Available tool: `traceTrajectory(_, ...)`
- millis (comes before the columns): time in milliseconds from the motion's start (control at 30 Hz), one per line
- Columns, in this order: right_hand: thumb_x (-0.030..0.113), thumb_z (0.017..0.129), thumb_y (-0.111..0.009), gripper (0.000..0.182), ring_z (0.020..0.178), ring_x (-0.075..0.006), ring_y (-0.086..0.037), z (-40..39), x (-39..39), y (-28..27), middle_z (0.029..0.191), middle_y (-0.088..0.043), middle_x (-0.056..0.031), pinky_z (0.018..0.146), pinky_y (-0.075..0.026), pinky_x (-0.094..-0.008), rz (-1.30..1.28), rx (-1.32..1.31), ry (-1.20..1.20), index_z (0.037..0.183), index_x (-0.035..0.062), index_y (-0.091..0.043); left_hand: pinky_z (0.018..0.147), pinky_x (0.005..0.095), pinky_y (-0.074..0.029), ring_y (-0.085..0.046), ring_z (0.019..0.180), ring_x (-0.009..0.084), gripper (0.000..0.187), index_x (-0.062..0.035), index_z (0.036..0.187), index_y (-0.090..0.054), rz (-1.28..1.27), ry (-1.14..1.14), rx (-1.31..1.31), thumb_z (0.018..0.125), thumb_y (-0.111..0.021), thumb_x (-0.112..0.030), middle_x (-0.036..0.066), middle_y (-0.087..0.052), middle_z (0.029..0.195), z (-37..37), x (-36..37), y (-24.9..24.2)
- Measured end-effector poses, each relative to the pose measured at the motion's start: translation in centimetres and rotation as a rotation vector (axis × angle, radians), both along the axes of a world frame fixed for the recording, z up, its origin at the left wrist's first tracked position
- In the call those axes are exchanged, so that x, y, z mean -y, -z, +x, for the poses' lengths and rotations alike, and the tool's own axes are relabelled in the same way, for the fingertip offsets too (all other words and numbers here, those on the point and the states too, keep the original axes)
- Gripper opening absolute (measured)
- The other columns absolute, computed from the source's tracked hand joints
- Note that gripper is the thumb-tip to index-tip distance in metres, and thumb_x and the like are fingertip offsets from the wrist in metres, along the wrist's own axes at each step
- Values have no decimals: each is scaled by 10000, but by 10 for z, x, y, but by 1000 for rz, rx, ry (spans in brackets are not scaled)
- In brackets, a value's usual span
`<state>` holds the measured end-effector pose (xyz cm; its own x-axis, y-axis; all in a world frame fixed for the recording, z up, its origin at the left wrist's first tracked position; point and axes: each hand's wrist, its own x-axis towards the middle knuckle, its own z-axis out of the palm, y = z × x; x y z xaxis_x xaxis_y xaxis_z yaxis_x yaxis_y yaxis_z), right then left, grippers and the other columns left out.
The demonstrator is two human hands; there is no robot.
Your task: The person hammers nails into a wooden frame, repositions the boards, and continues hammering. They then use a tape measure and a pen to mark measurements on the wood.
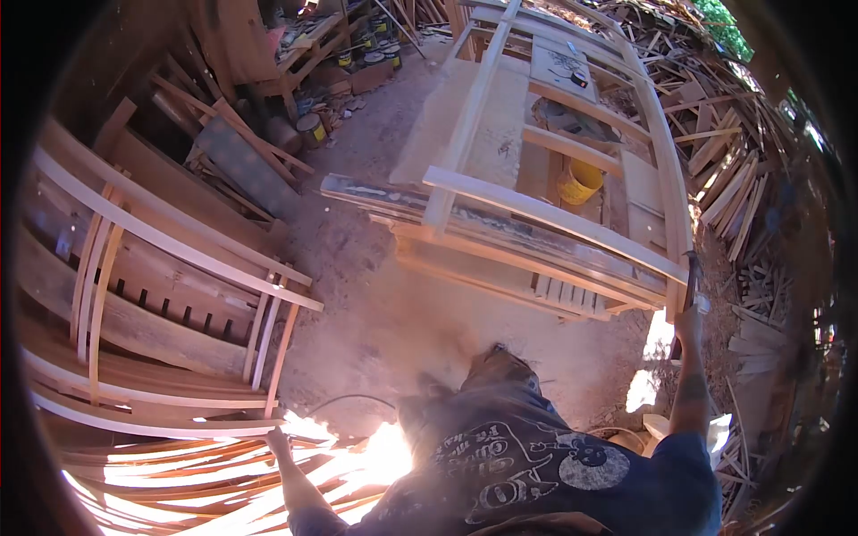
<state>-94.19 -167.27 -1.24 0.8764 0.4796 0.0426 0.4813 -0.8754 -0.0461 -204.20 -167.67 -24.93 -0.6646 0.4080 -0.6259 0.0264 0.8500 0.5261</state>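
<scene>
At the right, my right hand [689,323] is closed around what looks like a hammer [693,275], its dark head upward. The hammer is beside the near right corner of a large wooden frame [554,207] that lies on a bench. Far to the left, my left hand [279,439] is closed, near the end of a slatted wooden frame [161,431]. Whatever is in its fingers, if anything, is too small to make out. A yellow bucket [581,182] shows between the large frame's crossbars.
Scrap wood [715,170] is heaped along the right side. Paint cans [311,130] and leaning boards [239,161] stand at the back left. Long strips of wood [179,482] lie in bright sun at lower left. Dusty floor [357,330] lies between the two frames.
</scene>
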Motion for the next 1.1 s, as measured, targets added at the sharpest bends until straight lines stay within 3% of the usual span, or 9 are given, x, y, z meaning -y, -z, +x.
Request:
traceTrajectory(67,245,832,-577,410,1005,-480,-645,-5,-34,-5,1030,-650,-353,838,-517,-527,-38,40,11,1076,-84,-604,511,314,-392,-528,612,158,162,-126,925,-579,17,928,-904,957,-526,-275,27,-574,745,-63,4,45)
traceTrajectory(200,303,816,-605,381,715,-422,-693,122,-95,86,725,-671,-269,605,-533,-491,82,59,-139,816,-73,-667,562,364,-505,-642,728,230,165,-110,1012,-578,315,-202,563,955,-531,-258,76,-629,869,5,-13,88)
traceTrajectory(267,361,778,-631,496,835,-412,-706,38,-167,35,836,-689,-289,706,-531,-503,327,-151,45,1032,-62,-689,665,470,-516,-633,818,284,199,-117,1077,-563,-10,-251,395,986,-490,-278,90,-631,987,111,-34,98)
traceTrajectory(433,292,815,-635,314,698,-286,-665,56,-312,99,684,-653,-196,610,-499,-432,175,-139,-482,906,-1,-701,616,403,-494,-610,749,224,315,-71,1149,-587,-212,842,450,984,-542,-336,81,-647,945,187,-150,113)
traceTrajectory(533,209,812,-637,193,455,-209,-580,-73,-406,47,606,-619,-95,440,-465,-368,465,-605,-201,716,44,-661,469,343,-471,-595,600,176,360,-52,1150,-601,-105,776,328,972,-583,-365,57,-662,849,134,-264,92)
traceTrajectory(733,278,769,-693,349,657,-279,-701,-159,-554,35,741,-701,-165,597,-534,-384,298,-397,-283,944,-24,-704,532,328,-506,-604,646,182,292,-70,1096,-560,233,109,223,937,-579,-313,70,-608,875,23,-466,-22)
traceTrajectory(900,332,797,-655,450,931,-359,-708,-229,-592,32,947,-719,-216,832,-540,-445,0,-418,-243,1058,-33,-678,493,253,-459,-568,587,110,165,-59,985,-608,150,453,247,973,-552,-213,35,-607,778,48,-545,-47)
traceTrajectory(1000,281,734,-717,434,947,-358,-697,-229,-583,85,960,-722,-209,853,-534,-440,8,-241,-209,1078,16,-697,452,286,-455,-574,558,135,221,-59,1000,-646,-53,503,600,970,-529,-243,42,-592,686,14,-559,56)
traceTrajectory(1100,322,734,-716,421,965,-350,-697,-262,-565,89,1015,-714,-225,852,-539,-432,-54,-224,-41,1026,20,-720,470,320,-474,-579,555,158,272,-61,956,-657,-305,1143,493,972,-509,-289,55,-611,707,-4,-606,97)
